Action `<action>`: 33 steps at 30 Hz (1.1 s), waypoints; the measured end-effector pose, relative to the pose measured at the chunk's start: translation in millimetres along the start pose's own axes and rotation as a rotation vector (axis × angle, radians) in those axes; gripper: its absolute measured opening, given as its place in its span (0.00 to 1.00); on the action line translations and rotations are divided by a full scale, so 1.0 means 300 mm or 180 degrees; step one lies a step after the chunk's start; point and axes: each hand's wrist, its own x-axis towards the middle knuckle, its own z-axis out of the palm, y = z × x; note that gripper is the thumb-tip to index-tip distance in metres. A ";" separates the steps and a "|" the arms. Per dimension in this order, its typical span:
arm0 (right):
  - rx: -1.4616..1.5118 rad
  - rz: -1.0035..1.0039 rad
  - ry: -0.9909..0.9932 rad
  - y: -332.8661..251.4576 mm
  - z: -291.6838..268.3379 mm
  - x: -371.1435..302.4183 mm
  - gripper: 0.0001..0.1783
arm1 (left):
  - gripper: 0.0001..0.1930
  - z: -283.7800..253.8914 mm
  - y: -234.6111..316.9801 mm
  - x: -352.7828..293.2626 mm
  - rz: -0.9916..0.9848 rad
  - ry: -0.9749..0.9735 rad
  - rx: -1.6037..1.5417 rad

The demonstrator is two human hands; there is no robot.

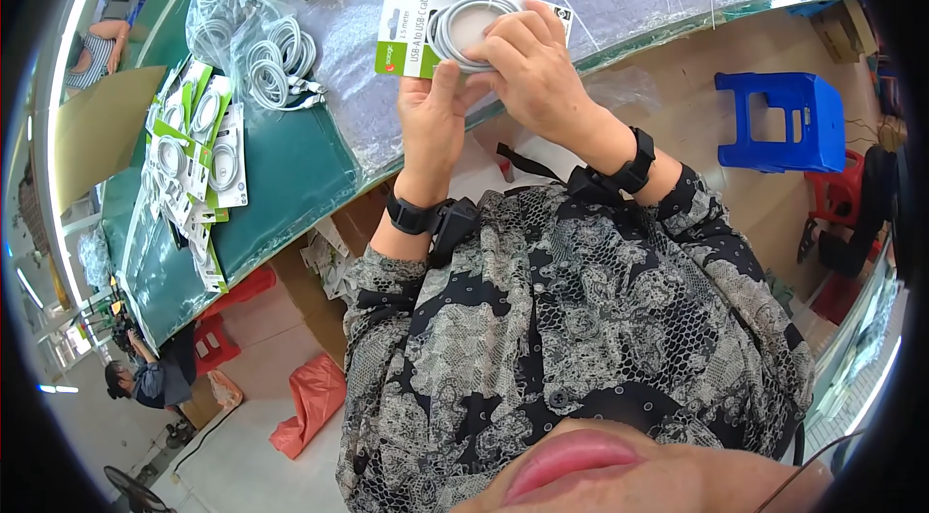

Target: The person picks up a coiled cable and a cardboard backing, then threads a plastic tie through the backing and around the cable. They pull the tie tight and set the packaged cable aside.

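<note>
At the desk [677,2], I am watching a card [414,24] that could be losing its coil [453,12].
The card is sitting just over the desk's near edge, the left hand's [431,111] fingers pinching its lower side; the right hand's [532,68] fingers are closing around the coil, hiding its right part, so I am not seeing its fastening there. Uneven pressing could be bending the card; an early release could be letting the loops spring open.
</note>
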 end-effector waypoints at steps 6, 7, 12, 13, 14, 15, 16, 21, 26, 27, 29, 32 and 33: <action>-0.0007 -0.0192 0.0010 0.023 -0.024 0.012 0.12 | 0.13 0.022 0.027 0.008 0.0123 0.0009 0.0280; -0.0034 -0.0232 -0.0022 0.030 -0.030 0.012 0.12 | 0.13 0.022 0.032 0.010 0.0143 0.0045 0.0344; -0.0122 -0.0421 -0.0242 0.060 -0.063 0.007 0.13 | 0.13 0.011 0.043 0.005 0.0128 0.0012 0.0432; -0.0124 -0.0418 -0.0239 0.067 -0.065 0.005 0.13 | 0.13 0.010 0.044 0.004 0.0106 -0.0041 0.0414; -0.0115 -0.0460 -0.0243 0.078 -0.065 0.004 0.13 | 0.13 0.013 0.042 0.006 0.0110 -0.0047 0.0414; -0.0104 -0.0503 -0.0248 0.082 -0.069 0.010 0.14 | 0.13 0.017 0.038 0.008 0.0129 -0.0003 0.0362; -0.0093 -0.0549 -0.0252 0.083 -0.071 0.016 0.14 | 0.13 0.022 0.035 0.009 0.0150 0.0043 0.0311; 0.0300 -0.0424 0.0248 0.045 -0.087 0.060 0.13 | 0.13 0.022 0.034 0.014 0.0346 0.0180 0.0071; 0.0738 0.0201 0.0576 0.160 -0.109 0.075 0.13 | 0.13 0.003 0.039 0.009 0.0352 0.0145 0.0116; 0.0586 0.0026 0.0447 0.181 -0.119 0.086 0.13 | 0.13 0.011 0.041 0.009 0.0359 0.0146 0.0152; 0.0431 -0.0156 0.0305 0.187 -0.145 0.111 0.12 | 0.13 0.024 0.047 0.007 0.0384 0.0163 0.0226; -0.0010 -0.1608 -0.0763 0.171 -0.195 0.167 0.11 | 0.14 0.013 0.062 0.011 0.0245 -0.0013 0.0344; -0.0003 -0.1620 -0.0781 0.174 -0.196 0.175 0.11 | 0.14 0.007 0.066 0.010 0.0174 -0.0104 0.0408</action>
